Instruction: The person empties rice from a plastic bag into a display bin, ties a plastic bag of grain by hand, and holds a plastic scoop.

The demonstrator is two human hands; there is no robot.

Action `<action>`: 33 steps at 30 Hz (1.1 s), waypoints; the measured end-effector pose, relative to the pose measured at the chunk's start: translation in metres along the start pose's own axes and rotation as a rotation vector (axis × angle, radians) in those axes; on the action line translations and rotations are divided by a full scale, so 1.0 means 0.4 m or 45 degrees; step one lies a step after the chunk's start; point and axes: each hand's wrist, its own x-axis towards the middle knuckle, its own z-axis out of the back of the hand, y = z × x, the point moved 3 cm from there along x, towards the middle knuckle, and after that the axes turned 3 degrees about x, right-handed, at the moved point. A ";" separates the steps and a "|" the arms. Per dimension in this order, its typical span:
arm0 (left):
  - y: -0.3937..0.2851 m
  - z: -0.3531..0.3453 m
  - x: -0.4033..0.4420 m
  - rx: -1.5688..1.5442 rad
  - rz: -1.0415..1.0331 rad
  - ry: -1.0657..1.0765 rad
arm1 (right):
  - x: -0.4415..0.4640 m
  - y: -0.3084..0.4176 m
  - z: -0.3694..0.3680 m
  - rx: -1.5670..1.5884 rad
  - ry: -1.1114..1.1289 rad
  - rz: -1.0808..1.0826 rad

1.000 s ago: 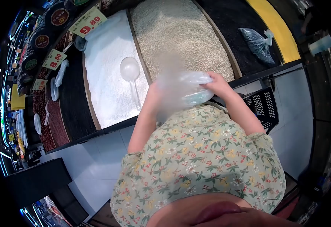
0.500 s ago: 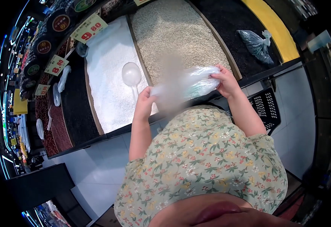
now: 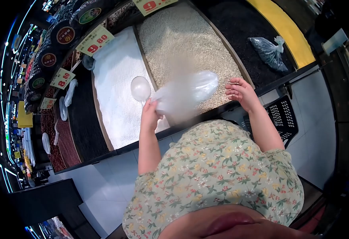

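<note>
Several bins (image 3: pixel 96 158), white grains (image 3: pixel 116 79), beige grains (image 3: pixel 178 38), plastic bag (image 3: pixel 205 85) in left hand (image 3: pixel 149 116)

The plastic bag (image 3: pixel 202 87) is blurred across its middle; the topmost price sign (image 3: pixel 153 5) is cut off above.

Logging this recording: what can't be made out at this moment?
All in the head view:
- Middle of the plastic bag: veiled by a grey blur, so its mouth and any contents are unclear.
- Scoop handle: its lower part is hidden behind the left hand.
- Upper price sign: cut off by the top edge.
- Black basket: partly hidden behind the right forearm.
- Round label: lettering too small.
</note>
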 end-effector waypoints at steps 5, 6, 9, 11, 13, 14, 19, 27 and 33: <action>-0.071 0.041 0.102 -0.085 0.002 -0.153 | -0.031 0.021 0.077 -0.054 -0.148 0.102; -0.087 0.056 0.142 -0.076 -0.051 -0.138 | -0.037 0.022 0.099 -0.085 -0.180 0.123; -0.180 0.032 0.229 -0.067 -0.167 -0.144 | -0.075 0.031 0.142 -0.133 -0.272 0.159; -0.243 0.001 0.296 -0.125 -0.226 -0.144 | -0.111 0.031 0.177 -0.164 -0.366 0.170; -0.292 -0.024 0.383 -0.144 -0.261 -0.065 | -0.144 0.022 0.223 -0.148 -0.444 0.198; -0.312 -0.029 0.440 -0.073 -0.243 -0.074 | -0.163 0.021 0.243 -0.205 -0.481 0.227; -0.383 -0.058 0.724 -0.188 -0.148 0.000 | -0.269 -0.016 0.365 -0.530 -0.772 0.459; -0.306 -0.088 0.716 -0.128 -0.197 -0.201 | -0.507 -0.174 0.575 -1.734 -1.623 0.318; -0.233 -0.150 0.477 0.007 -0.318 -0.091 | -0.528 -0.271 0.640 -1.403 -1.609 -0.350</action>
